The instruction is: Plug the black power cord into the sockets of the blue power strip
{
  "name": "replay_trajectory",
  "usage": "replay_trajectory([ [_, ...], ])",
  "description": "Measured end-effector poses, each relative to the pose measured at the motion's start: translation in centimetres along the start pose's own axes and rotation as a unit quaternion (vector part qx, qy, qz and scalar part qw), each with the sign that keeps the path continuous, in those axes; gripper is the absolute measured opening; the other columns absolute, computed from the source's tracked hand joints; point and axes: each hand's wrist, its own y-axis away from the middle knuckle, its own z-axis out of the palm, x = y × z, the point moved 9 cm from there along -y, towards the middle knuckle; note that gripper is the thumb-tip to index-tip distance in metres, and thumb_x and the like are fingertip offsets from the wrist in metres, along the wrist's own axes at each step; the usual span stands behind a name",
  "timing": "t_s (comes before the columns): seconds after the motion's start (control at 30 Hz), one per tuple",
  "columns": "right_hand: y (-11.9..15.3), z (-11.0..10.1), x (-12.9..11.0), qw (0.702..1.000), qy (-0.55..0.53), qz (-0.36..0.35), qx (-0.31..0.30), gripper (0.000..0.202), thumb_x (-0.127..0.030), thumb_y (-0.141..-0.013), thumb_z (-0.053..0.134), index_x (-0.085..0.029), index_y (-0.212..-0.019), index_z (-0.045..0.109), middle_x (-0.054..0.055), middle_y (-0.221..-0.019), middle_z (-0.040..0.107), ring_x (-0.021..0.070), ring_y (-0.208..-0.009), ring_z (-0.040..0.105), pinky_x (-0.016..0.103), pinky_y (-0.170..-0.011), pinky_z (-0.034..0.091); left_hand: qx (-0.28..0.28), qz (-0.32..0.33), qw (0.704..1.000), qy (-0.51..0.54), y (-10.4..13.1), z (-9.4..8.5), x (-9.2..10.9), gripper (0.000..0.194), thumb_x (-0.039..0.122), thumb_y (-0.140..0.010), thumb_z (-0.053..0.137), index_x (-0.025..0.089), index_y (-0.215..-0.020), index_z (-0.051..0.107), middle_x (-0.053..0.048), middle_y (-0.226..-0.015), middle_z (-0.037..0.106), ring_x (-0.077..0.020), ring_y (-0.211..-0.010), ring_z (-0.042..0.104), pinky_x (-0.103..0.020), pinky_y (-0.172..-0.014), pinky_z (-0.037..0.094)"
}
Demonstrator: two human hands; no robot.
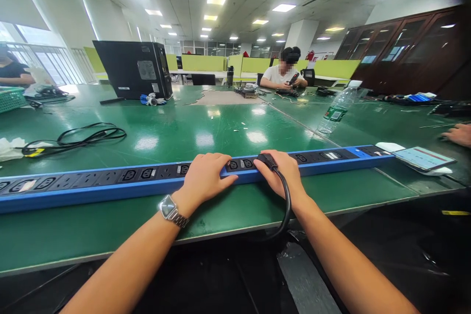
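Observation:
A long blue power strip [143, 187] with a row of black sockets lies across the green table. My left hand [206, 176], with a watch on its wrist, grips the strip near its middle, fingers over the far side and thumb at the near edge. Just right of it, my right hand [281, 174] holds a black plug [268, 160] at the strip's sockets. How far the plug sits in a socket is hidden. Its thick black cable [288, 201] curves down over the table's front edge.
On the green table [176, 130] are a black computer case [128, 71], a coiled black cable [88, 135], a clear bottle [338, 108] and a tablet [425, 158]. A person [281, 73] sits across the table. Another person's hand [458, 135] shows at right.

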Motion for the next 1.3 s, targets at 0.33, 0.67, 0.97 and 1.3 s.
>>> replay_trajectory([
  [0.33, -0.1, -0.1, -0.1, 0.998, -0.038, 0.04, 0.009, 0.04, -0.053, -0.091, 0.045, -0.021, -0.097, 0.068, 0.008, -0.098, 0.074, 0.0266, -0.094, 0.067, 0.042, -0.089, 0.046, -0.003, -0.003, 1.0, -0.009, -0.1, 0.1, 0.0, 0.037, 0.045, -0.085, 0.064, 0.021, -0.113, 0.064, -0.007, -0.107, 0.072, -0.0264, -0.099, 0.065, -0.041, -0.086, 0.048],
  [0.67, -0.2, -1.5, 1.3, 0.984, -0.131, 0.114, 0.051, 0.04, -0.054, -0.089, 0.047, -0.019, -0.099, 0.065, 0.007, -0.083, 0.071, 0.022, -0.073, 0.064, 0.034, -0.072, 0.048, -0.009, -0.007, 1.0, -0.017, -0.1, 0.2, 0.0, 0.039, 0.046, -0.085, 0.064, 0.021, -0.115, 0.062, -0.007, -0.109, 0.072, -0.0267, -0.1, 0.064, -0.041, -0.087, 0.048],
  [0.97, -0.1, -0.5, -2.9, 0.997, 0.073, -0.006, -0.004, 0.036, -0.047, -0.095, 0.043, -0.017, -0.097, 0.064, 0.008, -0.08, 0.07, 0.0233, -0.075, 0.063, 0.03, -0.067, 0.039, -0.006, -0.033, 0.999, -0.029, -0.1, 0.2, -0.1, 0.053, 0.048, -0.085, 0.063, 0.019, -0.128, 0.055, -0.008, -0.111, 0.072, -0.0272, -0.102, 0.065, -0.04, -0.088, 0.047],
  [1.3, -0.3, 2.0, -10.3, 0.99, 0.111, -0.065, -0.051, 0.031, -0.04, -0.097, 0.044, -0.017, -0.097, 0.064, 0.009, -0.078, 0.071, 0.0222, -0.073, 0.064, 0.029, -0.065, 0.036, 0.005, -0.129, 0.986, -0.107, 0.6, -0.4, -1.0, 0.06, 0.034, -0.088, 0.052, 0.009, -0.141, 0.041, -0.014, -0.098, 0.073, -0.0297, -0.094, 0.068, -0.041, -0.083, 0.046],
])
